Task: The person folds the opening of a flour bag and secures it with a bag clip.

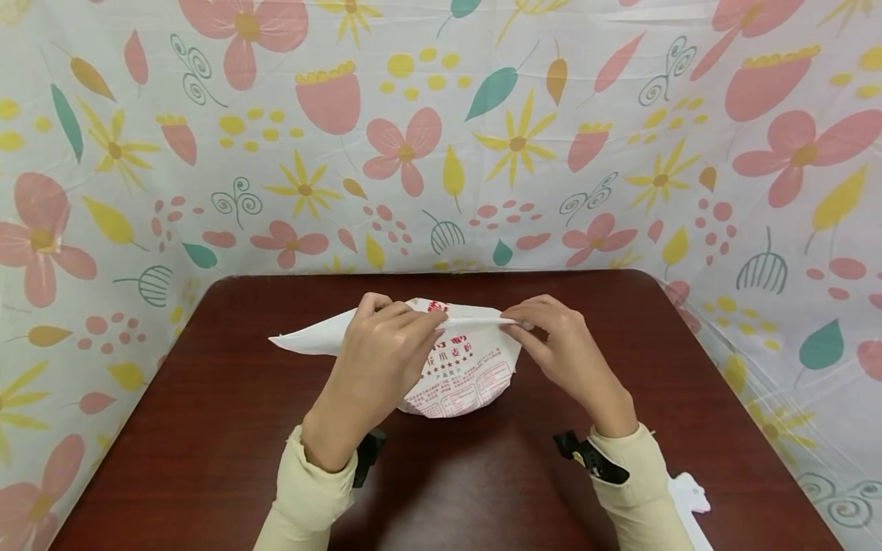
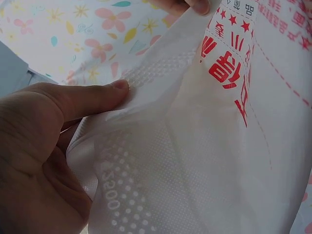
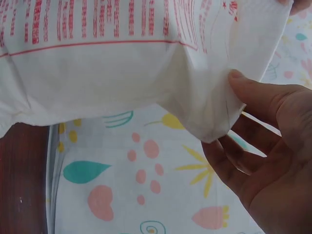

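A white flour bag (image 1: 463, 375) with red printed characters stands over the middle of the dark table. My left hand (image 1: 382, 356) pinches its upper edge near the centre, while a white pointed flap (image 1: 313, 334) of the bag sticks out to the left. At the bag's right upper corner, my right hand (image 1: 568, 352) grips the edge between thumb and fingers. The left wrist view shows the left thumb (image 2: 109, 93) pressed on the dotted white material. In the right wrist view, the right thumb (image 3: 246, 85) lies on the bag's corner, with fingers curled behind it.
The dark red-brown table (image 1: 207, 428) has rounded far corners. A flower-patterned cloth (image 1: 441, 153) hangs behind it and along both sides. Beside my right sleeve lies a white flat object (image 1: 687, 493), partly covered by that forearm.
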`<state>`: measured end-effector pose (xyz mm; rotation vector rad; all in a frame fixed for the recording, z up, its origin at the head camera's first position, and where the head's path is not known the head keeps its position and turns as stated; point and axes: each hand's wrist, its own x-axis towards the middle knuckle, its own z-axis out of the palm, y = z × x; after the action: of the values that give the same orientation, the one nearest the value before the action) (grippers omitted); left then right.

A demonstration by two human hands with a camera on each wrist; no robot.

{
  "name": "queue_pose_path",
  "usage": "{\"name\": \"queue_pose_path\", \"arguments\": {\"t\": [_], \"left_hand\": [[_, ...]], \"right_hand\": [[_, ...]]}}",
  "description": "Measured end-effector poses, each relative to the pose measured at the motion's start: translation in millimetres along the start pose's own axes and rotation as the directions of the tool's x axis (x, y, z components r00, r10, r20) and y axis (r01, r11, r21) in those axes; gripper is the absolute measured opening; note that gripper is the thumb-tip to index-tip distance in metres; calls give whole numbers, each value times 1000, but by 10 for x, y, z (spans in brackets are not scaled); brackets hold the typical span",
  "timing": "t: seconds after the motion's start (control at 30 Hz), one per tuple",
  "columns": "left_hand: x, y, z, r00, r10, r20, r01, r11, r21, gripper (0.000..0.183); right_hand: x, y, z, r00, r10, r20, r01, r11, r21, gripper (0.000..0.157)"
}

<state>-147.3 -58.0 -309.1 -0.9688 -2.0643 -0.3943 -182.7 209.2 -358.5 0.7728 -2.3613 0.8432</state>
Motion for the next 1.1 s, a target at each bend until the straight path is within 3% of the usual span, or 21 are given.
{"name": "queue_pose_path", "arguments": {"t": [0.57,1.1], "left_hand": [[-2,-13,7,999,-32,-6,31,998,-61,14],[-4,-64,-4,1000,-27,2,27,997,-73,12]], "right_hand": [[-50,85,-112,995,65,70,-62,997,-51,16],[-115,1,-82,994,98,55,-94,993,-67,22]]}}
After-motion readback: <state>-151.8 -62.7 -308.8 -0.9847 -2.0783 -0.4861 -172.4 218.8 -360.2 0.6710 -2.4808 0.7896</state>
